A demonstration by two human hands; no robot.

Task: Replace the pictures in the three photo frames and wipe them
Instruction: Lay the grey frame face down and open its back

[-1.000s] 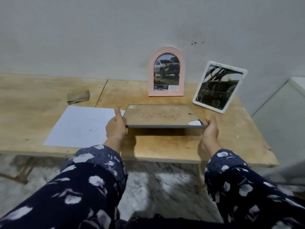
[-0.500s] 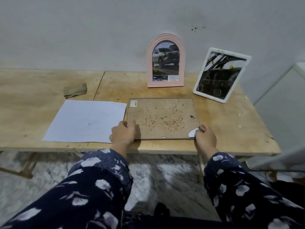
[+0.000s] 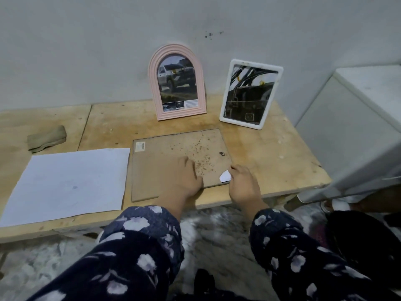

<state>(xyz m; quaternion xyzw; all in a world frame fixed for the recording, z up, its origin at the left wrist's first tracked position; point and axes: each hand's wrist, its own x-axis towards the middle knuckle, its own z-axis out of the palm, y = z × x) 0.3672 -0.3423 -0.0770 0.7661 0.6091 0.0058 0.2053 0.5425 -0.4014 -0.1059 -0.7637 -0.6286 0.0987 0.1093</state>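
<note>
The left hand is laid flat on the brown backing board of the face-down frame, fingers stretched out and pressing on it, nothing gripped. Just to its right, the right hand is curled at the frame's near right corner, next to a small white scrap poking out there. Whether that scrap is actually pinched can't really be told, since the fingertips are tucked under the hand and hidden. The frame's front side is hidden too, being turned down onto the wooden table.

Left of the left hand, a white sheet of paper is spread out, and further back on that side a folded cloth is seen. Beyond the hands, a pink arched frame and a white rectangular frame are propped against the wall, both with car pictures that are kinda dark and hard to read. On the far right a pale cabinet-like thing is cut off by the edge.

Compared to half a second ago, the left hand has been moved off the frame's near left corner and onto the middle of the backing, and the frame has been left lying flat.
</note>
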